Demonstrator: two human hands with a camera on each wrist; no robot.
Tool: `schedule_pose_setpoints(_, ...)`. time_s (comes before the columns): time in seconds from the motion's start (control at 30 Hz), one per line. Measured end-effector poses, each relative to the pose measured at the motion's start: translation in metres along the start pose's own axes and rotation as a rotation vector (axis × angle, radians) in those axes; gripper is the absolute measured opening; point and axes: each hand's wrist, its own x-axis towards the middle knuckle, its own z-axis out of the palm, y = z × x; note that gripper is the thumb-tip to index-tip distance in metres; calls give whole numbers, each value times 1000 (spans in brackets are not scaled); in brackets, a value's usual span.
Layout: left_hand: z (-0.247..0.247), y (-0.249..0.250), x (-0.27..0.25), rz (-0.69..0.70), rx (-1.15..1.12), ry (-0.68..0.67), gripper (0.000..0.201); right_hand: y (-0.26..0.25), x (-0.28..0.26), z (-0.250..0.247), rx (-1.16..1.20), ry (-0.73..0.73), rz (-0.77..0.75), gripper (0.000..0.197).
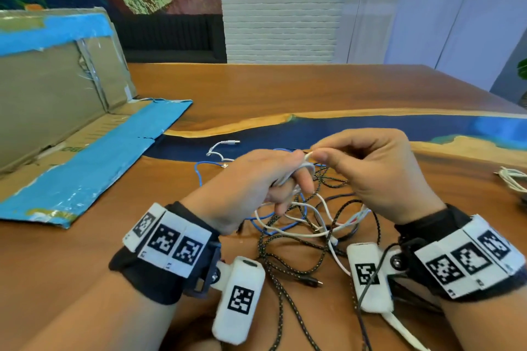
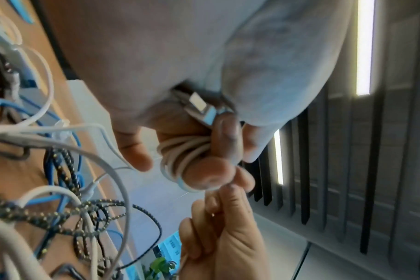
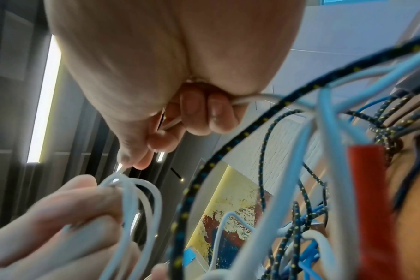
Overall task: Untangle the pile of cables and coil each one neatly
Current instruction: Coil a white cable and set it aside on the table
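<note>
- Brown wooden table with a dark blue resin strip running across it fills the head view; a white brick wall and a painted mural stand behind it.
- Landmark: the tangled pile of cables lies on the table at the near edge, directly under both hands, with white, blue, and black braided yellow-flecked strands crossing each other.
- Left of the pile, a flattened brown cardboard box with blue tape covers that side of the table; beyond the pile the wood lies bare up to the far edge.
- Far right of the pile, a separate bundle of white cable sits at the picture's edge, well apart.
- Just beyond the pile, a loose white plug end rests on the blue strip.
- Left hand hovers above the pile, fingers curled round a small coil of thin white cable.
- Only the left wrist view shows the coil as several turns looped round the fingers, with a flat metal plug tucked against the palm.
- Right hand is raised beside the left, thumb and forefinger pinching the same white cable where it meets the coil.
- Right wrist view adds that the cable also runs back through the curled fingers of that hand, and a red sleeve-like piece among the pile's strands, blurred.
</note>
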Motion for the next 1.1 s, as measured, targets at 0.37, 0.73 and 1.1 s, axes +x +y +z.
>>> schedule_pose_setpoints(0.37, -13, -2, 4, 162, -634, 75, 44, 12, 2, 0, 61, -204, 371, 18)
schedule_pose_setpoints(0.73, -22, 2, 6, 165, -664, 255, 43, 19, 6, -5, -59, 241, 252, 36)
schedule_pose_setpoints(1.1, -9, 2, 6, 74, -562, 257, 41, -1, 0, -5, -163, -250, 174, 62)
